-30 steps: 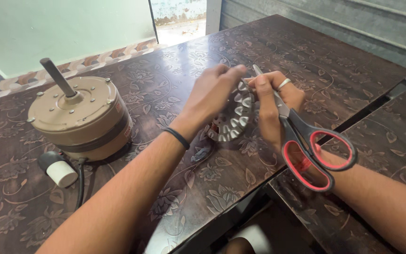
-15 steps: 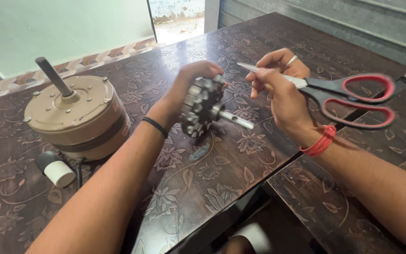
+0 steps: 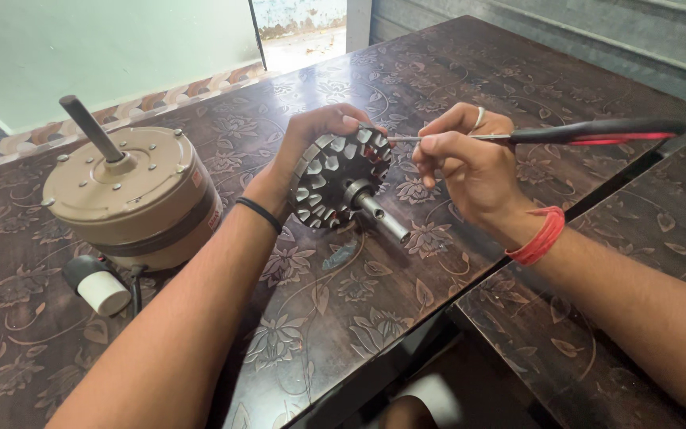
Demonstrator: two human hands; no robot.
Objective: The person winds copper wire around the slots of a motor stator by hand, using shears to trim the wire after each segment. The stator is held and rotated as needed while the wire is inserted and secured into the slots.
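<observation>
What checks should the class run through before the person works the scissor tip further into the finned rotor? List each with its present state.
1. Left hand grips the finned rotor: ok.
2. Right hand holds the scissors by the blades: ok.
3. Scissor tip at the rotor's rim: ok.
4. Blades closed: cannot tell.
5. Rotor shaft free of fingers: ok.
6. Fan motor stands apart on the table: ok.

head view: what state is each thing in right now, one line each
left hand: gripping the round metal motor core, holding it off the table
round metal motor core with short shaft: tilted, shaft pointing down and right
right hand: holding the scissors by the blades
red and black handled scissors: closed, tip touching the core's rim
beige round motor housing: resting on the dark floral table, shaft up
</observation>
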